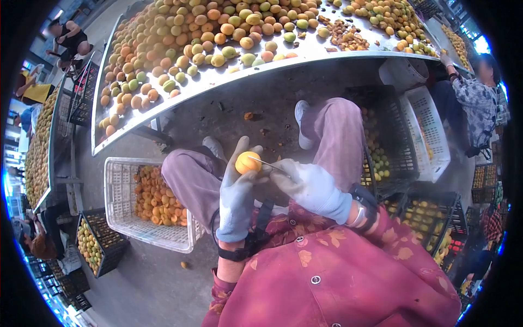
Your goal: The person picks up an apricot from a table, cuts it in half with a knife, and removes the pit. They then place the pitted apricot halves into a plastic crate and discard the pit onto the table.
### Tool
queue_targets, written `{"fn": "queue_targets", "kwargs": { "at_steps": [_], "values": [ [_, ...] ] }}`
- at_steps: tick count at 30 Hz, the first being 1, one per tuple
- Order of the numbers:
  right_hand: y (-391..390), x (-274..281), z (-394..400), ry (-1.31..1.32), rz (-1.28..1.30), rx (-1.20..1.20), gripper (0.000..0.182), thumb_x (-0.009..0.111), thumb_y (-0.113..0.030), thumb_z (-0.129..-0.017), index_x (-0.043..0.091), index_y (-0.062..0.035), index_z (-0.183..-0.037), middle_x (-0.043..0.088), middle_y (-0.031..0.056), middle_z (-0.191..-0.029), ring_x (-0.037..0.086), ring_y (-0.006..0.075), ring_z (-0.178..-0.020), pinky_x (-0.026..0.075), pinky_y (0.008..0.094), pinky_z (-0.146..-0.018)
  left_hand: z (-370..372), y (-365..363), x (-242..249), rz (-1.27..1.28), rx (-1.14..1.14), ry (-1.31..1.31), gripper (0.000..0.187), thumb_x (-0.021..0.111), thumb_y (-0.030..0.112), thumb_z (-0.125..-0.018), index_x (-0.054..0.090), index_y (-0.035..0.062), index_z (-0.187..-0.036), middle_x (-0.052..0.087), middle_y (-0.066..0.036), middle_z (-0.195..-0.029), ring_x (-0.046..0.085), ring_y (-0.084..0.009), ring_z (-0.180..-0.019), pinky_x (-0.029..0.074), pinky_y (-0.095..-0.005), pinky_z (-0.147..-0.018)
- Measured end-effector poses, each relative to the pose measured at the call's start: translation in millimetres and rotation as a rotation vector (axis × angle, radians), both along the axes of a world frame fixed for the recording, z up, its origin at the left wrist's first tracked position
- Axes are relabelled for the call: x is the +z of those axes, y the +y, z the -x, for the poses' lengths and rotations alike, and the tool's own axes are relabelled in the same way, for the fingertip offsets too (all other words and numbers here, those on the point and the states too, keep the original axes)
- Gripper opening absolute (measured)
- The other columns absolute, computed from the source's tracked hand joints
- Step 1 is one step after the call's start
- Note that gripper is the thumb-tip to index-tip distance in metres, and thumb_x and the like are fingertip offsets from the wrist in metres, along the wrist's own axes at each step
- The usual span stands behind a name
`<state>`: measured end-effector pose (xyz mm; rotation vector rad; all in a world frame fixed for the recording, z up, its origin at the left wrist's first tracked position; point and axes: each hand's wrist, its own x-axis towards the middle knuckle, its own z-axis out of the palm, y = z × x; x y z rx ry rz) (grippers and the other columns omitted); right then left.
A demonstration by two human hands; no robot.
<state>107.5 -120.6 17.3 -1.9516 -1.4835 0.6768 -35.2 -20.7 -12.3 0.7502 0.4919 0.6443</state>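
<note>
My left hand [237, 188], in a pale work glove, is closed around an orange-yellow apricot [248, 162] held over my lap. My right hand [305, 182], gloved too, grips a small knife [266, 163]; its handle is hidden in my fingers. The thin blade points left and meets the apricot's face, where a cut line shows. To the left of my knee, a white plastic crate [122, 218] holds many halved apricots [158, 199].
Ahead stands a metal table [218, 76] heaped with whole apricots [180, 32]. Dark crates of fruit [425, 218] and a white crate [427, 131] stand to my right. A co-worker [479, 103] is at the far right; another person [71, 41] sits at upper left.
</note>
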Motion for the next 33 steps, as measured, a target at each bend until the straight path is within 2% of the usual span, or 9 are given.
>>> {"fn": "queue_targets", "kwargs": {
  "at_steps": [2, 9, 12, 17, 24, 26, 27, 29, 33],
  "values": [
    [-1, 0, -1, 0.028, -0.089, 0.045, 0.021, 0.056, -0.024, -0.092, 0.061, -0.0112, -0.108, 0.065, 0.0145, -0.088, 0.065, 0.0338, -0.078, 0.051, 0.0395, -0.064, 0, -1, 4, 0.007, 0.025, 0.048, 0.059, 0.055, 0.005, -0.091, 0.032, 0.0009, -0.145, 0.050, -0.015, -0.132, 0.061, -0.0151, -0.097, 0.051, -0.0260, -0.087],
    [0, 0, -1, -0.003, -0.063, 0.104, 0.025, 0.056, -0.023, -0.092, 0.062, -0.0112, -0.113, 0.066, 0.0147, -0.091, 0.065, 0.0335, -0.080, 0.052, 0.0389, -0.066, -2, -4, 6, -0.024, 0.092, 0.184, 0.050, 0.053, 0.001, -0.092, 0.038, -0.0001, -0.140, 0.057, -0.013, -0.124, 0.062, -0.0141, -0.095, 0.051, -0.0251, -0.085],
    [-1, 0, -2, -0.069, -0.154, 0.144, 0.023, 0.056, -0.024, -0.092, 0.062, -0.0111, -0.110, 0.065, 0.0145, -0.089, 0.065, 0.0335, -0.078, 0.052, 0.0388, -0.065, -1, -5, 8, -0.051, 0.093, 0.241, 0.048, 0.054, 0.001, -0.092, 0.040, -0.0011, -0.138, 0.058, -0.013, -0.122, 0.061, -0.0134, -0.096, 0.050, -0.0249, -0.085],
    [-2, 5, 0, -0.107, 0.018, 0.100, 0.017, 0.055, -0.024, -0.093, 0.058, -0.0091, -0.100, 0.064, 0.0135, -0.083, 0.065, 0.0337, -0.072, 0.051, 0.0413, -0.059, -2, -8, 4, -0.049, 0.118, 0.149, 0.048, 0.059, 0.004, -0.092, 0.042, -0.0027, -0.136, 0.059, -0.012, -0.120, 0.062, -0.0145, -0.093, 0.050, -0.0252, -0.086],
    [-4, 17, 2, -0.236, 0.012, 0.070, 0.018, 0.054, -0.026, -0.094, 0.056, -0.0082, -0.095, 0.063, 0.0147, -0.078, 0.063, 0.0347, -0.067, 0.050, 0.0423, -0.054, 0, -12, 5, -0.157, 0.112, 0.195, 0.046, 0.060, 0.005, -0.091, 0.045, -0.0031, -0.134, 0.061, -0.012, -0.117, 0.062, -0.0150, -0.095, 0.049, -0.0255, -0.087],
    [-2, 24, 0, -0.178, 0.088, 0.100, 0.018, 0.053, -0.026, -0.094, 0.055, -0.0081, -0.096, 0.063, 0.0155, -0.077, 0.064, 0.0354, -0.067, 0.050, 0.0430, -0.055, -1, -14, 5, -0.013, 0.109, 0.130, 0.047, 0.063, 0.014, -0.091, 0.048, -0.0030, -0.132, 0.063, -0.011, -0.112, 0.063, -0.0160, -0.095, 0.050, -0.0265, -0.087],
    [-3, 22, 0, -0.180, 0.089, 0.097, 0.018, 0.053, -0.026, -0.094, 0.055, -0.0081, -0.096, 0.063, 0.0155, -0.077, 0.064, 0.0354, -0.067, 0.050, 0.0430, -0.055, -3, -15, 4, -0.012, 0.106, 0.129, 0.047, 0.063, 0.014, -0.091, 0.048, -0.0030, -0.132, 0.063, -0.011, -0.112, 0.063, -0.0160, -0.095, 0.050, -0.0265, -0.087],
    [-2, 15, 3, -0.102, 0.047, 0.075, 0.019, 0.053, -0.027, -0.094, 0.055, -0.0078, -0.097, 0.063, 0.0160, -0.076, 0.064, 0.0360, -0.067, 0.051, 0.0438, -0.055, -4, -16, -2, 0.009, 0.100, 0.109, 0.054, 0.065, 0.029, -0.090, 0.049, -0.0028, -0.130, 0.065, -0.011, -0.109, 0.063, -0.0172, -0.096, 0.050, -0.0283, -0.087],
    [0, 6, 7, -0.100, 0.020, 0.051, 0.020, 0.053, -0.027, -0.094, 0.055, -0.0076, -0.098, 0.064, 0.0166, -0.076, 0.064, 0.0368, -0.067, 0.051, 0.0447, -0.056, -3, -16, -9, 0.041, 0.067, 0.103, 0.060, 0.063, 0.041, -0.090, 0.050, -0.0026, -0.130, 0.065, -0.011, -0.109, 0.062, -0.0180, -0.097, 0.049, -0.0299, -0.089]
  ]
}}
